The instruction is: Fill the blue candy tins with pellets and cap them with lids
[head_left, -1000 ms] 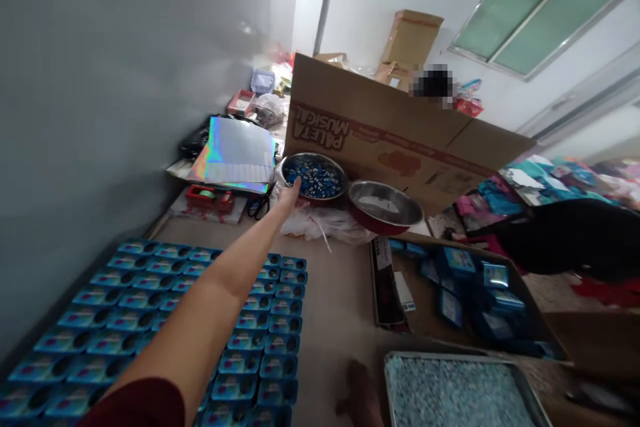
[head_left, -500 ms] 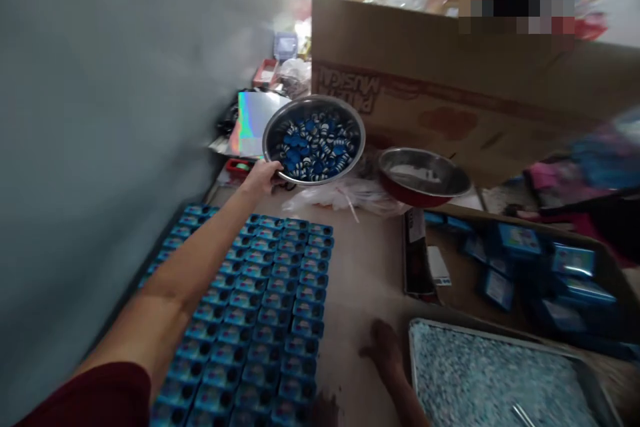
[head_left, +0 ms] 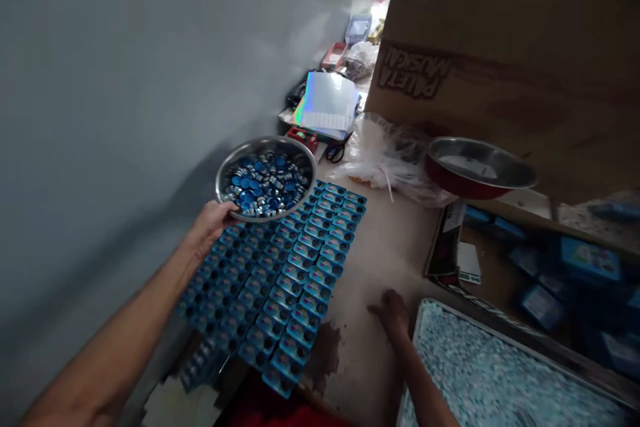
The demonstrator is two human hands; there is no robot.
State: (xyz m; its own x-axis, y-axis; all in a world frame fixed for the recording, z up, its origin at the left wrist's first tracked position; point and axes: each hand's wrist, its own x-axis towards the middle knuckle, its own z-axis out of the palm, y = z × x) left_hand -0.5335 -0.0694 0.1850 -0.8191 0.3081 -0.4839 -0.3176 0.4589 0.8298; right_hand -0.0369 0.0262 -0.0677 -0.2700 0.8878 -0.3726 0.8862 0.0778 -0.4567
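Observation:
My left hand (head_left: 213, 221) grips the near-left rim of a round metal bowl (head_left: 309, 177), which holds many small blue and silver caps (head_left: 273, 180). The bowl is held up over the far left part of rows of blue blister-like packs (head_left: 305, 297), each with a dark round spot. Low on the table, to the right of those packs, my right hand (head_left: 393, 312) is empty, its thumb apart from the fingers. Beside it lies a tray (head_left: 423, 333) filled with pale blue and white granules (head_left: 493, 367).
An open cardboard box (head_left: 443, 250) with blue packages stands at right. Behind it sits a red-sided metal bowl (head_left: 483, 180) before a large carton (head_left: 495, 67). Plastic bags (head_left: 375, 153), scissors (head_left: 336, 151), a red tape dispenser (head_left: 303, 139) and shiny sheets (head_left: 327, 103) lie at the back. A wall runs along the left.
My left hand has brought the bowl of caps left and nearer, from the back of the table to over the packs. The view has turned left. My right hand stays low over the table.

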